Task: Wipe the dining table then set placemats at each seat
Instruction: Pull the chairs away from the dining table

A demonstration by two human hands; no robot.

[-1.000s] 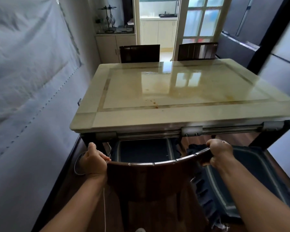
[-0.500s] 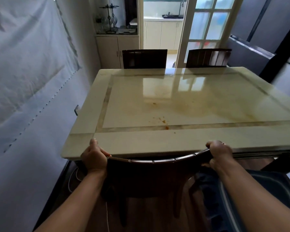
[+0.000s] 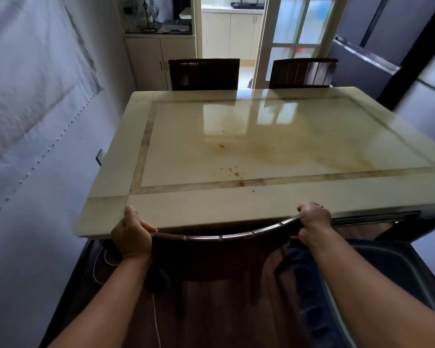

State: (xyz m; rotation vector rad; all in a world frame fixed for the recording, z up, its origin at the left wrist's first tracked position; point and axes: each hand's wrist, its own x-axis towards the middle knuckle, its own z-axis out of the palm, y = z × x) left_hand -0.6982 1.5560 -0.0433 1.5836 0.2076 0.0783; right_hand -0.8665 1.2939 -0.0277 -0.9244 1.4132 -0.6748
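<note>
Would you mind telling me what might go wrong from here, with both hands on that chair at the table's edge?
1. The left hand and right hand grip the chair back right against the table edge; pushing further could pinch knuckles.
2. Orange stains and smears sit unwiped on the tabletop, so placemats laid now would pick them up.
3. A white cord trails on the floor by the chair legs and could snag.

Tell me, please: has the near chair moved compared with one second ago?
Yes. The chair, held by the left hand and right hand, has gone forward toward the table; its top rail now meets the table's near edge.
</note>
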